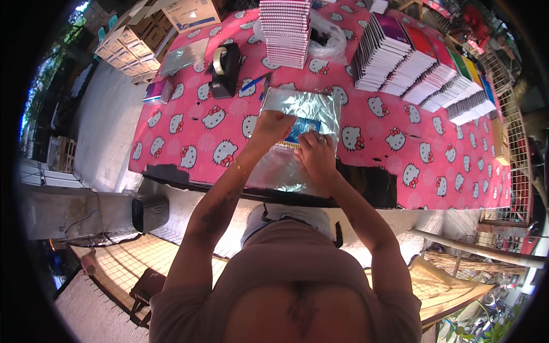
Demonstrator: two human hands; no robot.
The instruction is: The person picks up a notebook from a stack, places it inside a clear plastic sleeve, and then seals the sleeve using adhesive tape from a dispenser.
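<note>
A small blue notebook (296, 135) with a spiral edge lies on shiny clear plastic sheets (303, 102) at the near edge of the table. My left hand (273, 127) is closed in a fist at the notebook's left side; what its fingers hold, if anything, is hidden. The bent fingers of my right hand (315, 151) grip the notebook's near right part. Part of the notebook is covered by both hands. Beyond the sheets lie a blue pen (255, 83) and a black tape dispenser (226, 71) with a roll of tape.
The table has a pink cartoon-cat cover (377, 131). Tall stacks of spiral notebooks (394, 57) in several colours stand at the right, another stack (285, 34) at the back. A small notebook pile (158, 92) sits at the left. Cardboard boxes (134, 46) stand beyond it.
</note>
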